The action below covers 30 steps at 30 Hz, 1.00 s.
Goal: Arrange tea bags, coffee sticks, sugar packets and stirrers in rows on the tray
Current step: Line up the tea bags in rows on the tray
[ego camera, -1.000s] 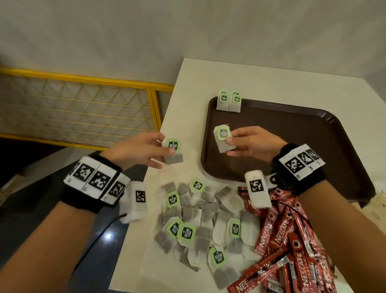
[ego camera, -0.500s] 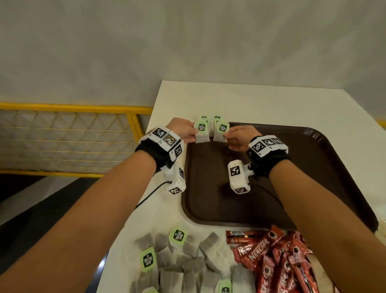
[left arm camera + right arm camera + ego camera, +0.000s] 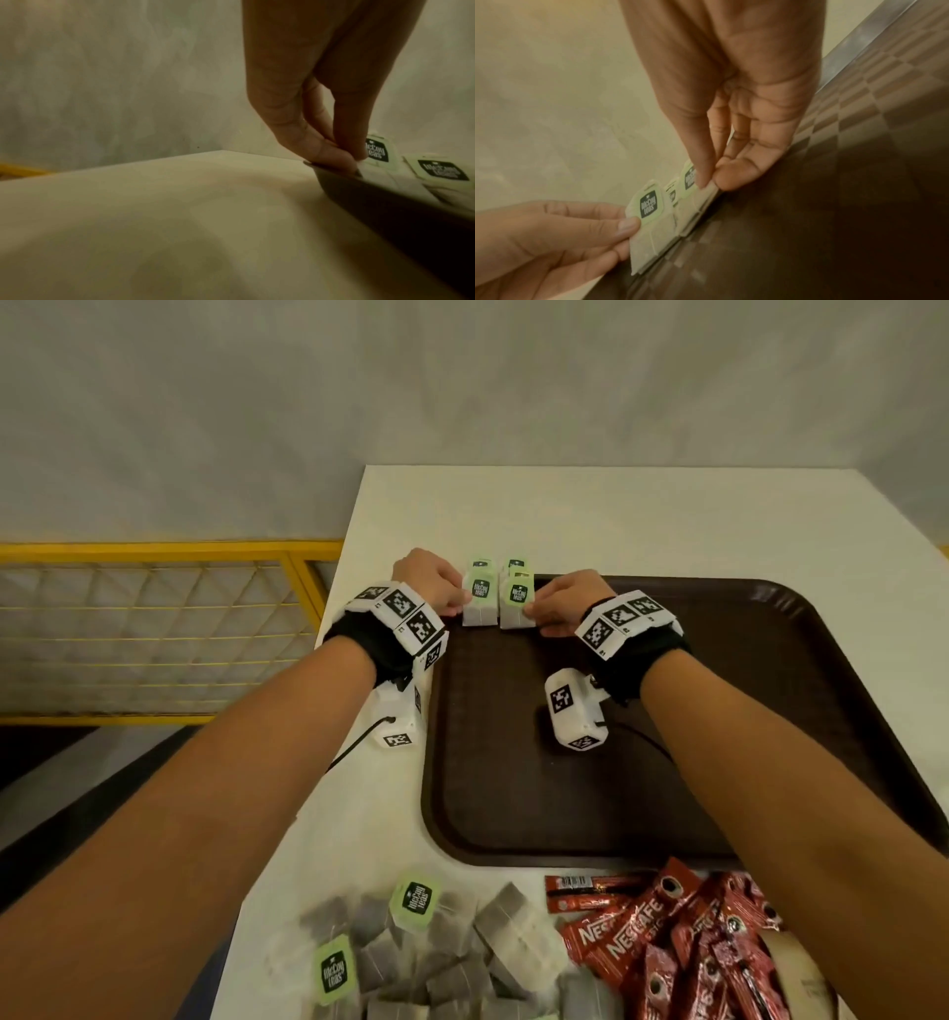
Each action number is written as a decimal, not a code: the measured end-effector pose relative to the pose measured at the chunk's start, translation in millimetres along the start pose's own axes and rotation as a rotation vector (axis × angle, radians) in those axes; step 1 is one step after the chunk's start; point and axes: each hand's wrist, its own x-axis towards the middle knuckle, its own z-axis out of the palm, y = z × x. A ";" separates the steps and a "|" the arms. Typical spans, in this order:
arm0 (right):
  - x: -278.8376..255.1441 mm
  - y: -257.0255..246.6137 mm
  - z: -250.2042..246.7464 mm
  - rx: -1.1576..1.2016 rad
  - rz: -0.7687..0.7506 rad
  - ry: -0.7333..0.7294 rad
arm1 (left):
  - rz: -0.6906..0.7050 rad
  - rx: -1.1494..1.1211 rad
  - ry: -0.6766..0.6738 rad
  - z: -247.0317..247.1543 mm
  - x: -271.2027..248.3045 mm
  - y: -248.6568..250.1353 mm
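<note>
Lowered tea bags (image 3: 495,607), fingers (image 3: 703,172) pinching.

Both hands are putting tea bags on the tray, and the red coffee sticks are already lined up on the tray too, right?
Not quite. The head view shows the red coffee sticks still heaped on the table, off the tray. Both hands are placing tea bags.

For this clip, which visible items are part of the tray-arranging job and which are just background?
Part of the job:
- brown tray
- tea bag in left hand
- tea bag in right hand
- loose tea bags
- red coffee sticks

Just lying about:
- yellow railing
- white table
</note>
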 end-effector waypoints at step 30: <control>16.1 2.4 3.7 -0.215 -0.098 0.083 | 0.085 0.291 0.088 14.1 10.0 3.1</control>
